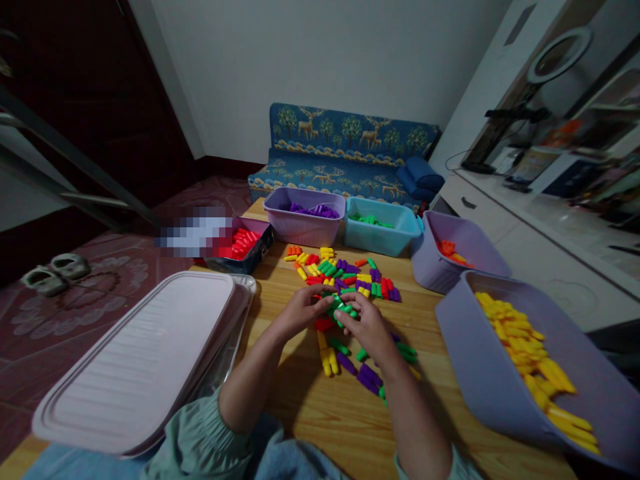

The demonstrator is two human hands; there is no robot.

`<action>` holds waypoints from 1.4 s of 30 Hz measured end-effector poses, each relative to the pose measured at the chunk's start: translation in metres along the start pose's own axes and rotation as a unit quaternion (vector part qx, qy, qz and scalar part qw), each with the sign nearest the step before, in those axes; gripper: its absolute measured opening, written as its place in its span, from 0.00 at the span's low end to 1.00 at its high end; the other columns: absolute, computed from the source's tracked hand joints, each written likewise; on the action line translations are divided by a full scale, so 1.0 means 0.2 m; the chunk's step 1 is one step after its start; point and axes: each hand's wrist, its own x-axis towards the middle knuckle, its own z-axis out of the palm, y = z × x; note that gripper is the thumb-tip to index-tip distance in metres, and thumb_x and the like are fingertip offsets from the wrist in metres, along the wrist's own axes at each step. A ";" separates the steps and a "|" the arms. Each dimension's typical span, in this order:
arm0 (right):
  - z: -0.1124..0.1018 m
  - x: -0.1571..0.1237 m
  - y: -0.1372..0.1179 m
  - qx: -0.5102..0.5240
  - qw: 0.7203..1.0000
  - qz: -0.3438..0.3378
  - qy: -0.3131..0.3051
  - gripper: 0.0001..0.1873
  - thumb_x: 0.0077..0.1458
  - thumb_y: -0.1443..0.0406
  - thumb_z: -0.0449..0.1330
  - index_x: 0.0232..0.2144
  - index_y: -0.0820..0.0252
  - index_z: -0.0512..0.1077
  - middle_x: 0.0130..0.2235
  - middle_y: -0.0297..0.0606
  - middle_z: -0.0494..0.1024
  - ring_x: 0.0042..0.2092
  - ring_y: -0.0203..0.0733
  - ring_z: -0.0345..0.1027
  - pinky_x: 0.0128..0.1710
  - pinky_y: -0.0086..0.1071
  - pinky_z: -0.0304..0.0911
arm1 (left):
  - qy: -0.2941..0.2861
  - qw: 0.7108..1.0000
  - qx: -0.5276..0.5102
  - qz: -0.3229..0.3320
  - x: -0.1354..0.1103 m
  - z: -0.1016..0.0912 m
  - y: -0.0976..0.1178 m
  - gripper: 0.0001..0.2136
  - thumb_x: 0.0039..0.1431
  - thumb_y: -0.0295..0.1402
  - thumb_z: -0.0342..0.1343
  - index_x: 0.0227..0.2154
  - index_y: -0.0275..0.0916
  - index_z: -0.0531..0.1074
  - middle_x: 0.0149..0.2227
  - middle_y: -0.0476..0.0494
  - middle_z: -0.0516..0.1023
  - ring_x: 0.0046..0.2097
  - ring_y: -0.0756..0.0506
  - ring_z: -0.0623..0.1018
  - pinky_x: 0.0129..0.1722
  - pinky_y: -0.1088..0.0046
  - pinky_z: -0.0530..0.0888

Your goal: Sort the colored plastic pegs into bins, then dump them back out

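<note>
Several green plastic pieces (343, 307), I note, are gripped by the left hand (305, 309) and right hand (368, 324) above the wooden tabletop (330, 415); purple pieces (369, 378) lie nearby.

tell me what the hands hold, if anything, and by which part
The left hand and right hand together hold small green pieces from opposite sides; the exact grip is too small to tell.

bright green pieces (349, 311), small, clustered, held between both hands (367, 325)
</note>
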 end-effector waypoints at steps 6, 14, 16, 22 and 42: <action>-0.01 0.00 -0.01 -0.030 0.999 -0.018 0.014 0.16 0.51 0.59 0.60 0.42 0.60 0.71 0.31 0.33 0.75 0.23 0.32 0.65 0.24 0.28 0.64 | -0.021 0.999 0.040 0.029 -0.01 -0.01 -0.01 0.23 0.49 0.43 0.62 0.46 0.33 0.74 0.40 0.39 0.78 0.40 0.44 0.76 0.39 0.70 0.73; -0.01 -0.01 -0.03 0.015 0.999 -0.029 0.002 0.17 0.51 0.57 0.61 0.42 0.59 0.73 0.38 0.37 0.77 0.25 0.33 0.69 0.26 0.29 0.67 | -0.049 0.999 -0.004 0.013 -0.02 0.00 0.02 0.24 0.52 0.47 0.60 0.46 0.33 0.74 0.38 0.41 0.78 0.38 0.46 0.76 0.39 0.72 0.71; -0.01 -0.01 -0.04 0.028 0.999 -0.027 0.005 0.18 0.51 0.57 0.61 0.42 0.59 0.73 0.38 0.37 0.77 0.26 0.33 0.69 0.26 0.29 0.67 | -0.047 0.999 -0.017 0.008 -0.02 0.00 0.02 0.25 0.51 0.47 0.60 0.46 0.33 0.74 0.37 0.41 0.78 0.38 0.46 0.76 0.39 0.73 0.71; -0.02 -0.01 -0.05 0.064 0.998 -0.019 0.020 0.19 0.51 0.55 0.62 0.42 0.60 0.73 0.37 0.37 0.77 0.26 0.33 0.69 0.27 0.29 0.68 | -0.072 0.993 -0.095 -0.020 -0.01 0.00 0.01 0.29 0.42 0.40 0.68 0.49 0.33 0.71 0.33 0.45 0.77 0.35 0.48 0.75 0.38 0.72 0.72; 0.02 -0.02 -0.05 0.085 0.996 -0.032 -0.011 0.34 0.55 0.54 0.59 0.61 0.56 0.58 0.53 0.43 0.73 0.52 0.46 0.69 0.53 0.40 0.63 | -0.001 0.990 -0.135 -0.050 -0.04 0.02 0.08 0.34 0.42 0.37 0.68 0.55 0.40 0.66 0.51 0.36 0.72 0.41 0.44 0.77 0.35 0.69 0.76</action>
